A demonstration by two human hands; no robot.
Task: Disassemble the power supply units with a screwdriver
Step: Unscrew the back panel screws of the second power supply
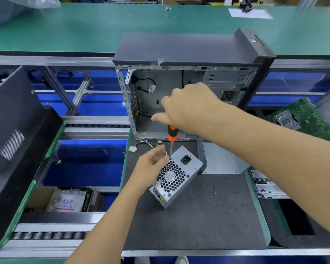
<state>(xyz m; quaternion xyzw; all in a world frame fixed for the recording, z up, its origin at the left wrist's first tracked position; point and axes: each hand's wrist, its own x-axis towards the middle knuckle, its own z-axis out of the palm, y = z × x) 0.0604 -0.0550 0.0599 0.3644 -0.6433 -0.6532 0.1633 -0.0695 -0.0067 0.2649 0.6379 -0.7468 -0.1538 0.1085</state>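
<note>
Power supply unit stands tilted on dark mat, near mat's left edge; bare mat to right and toward viewer. Open computer case just behind.

Right hand clenched round screwdriver handle, tip on unit's top corner. Left hand touches unit's left side, fingers loosely curled; grip itself hard to tell.

Box below bench reads "PRIME".
</note>
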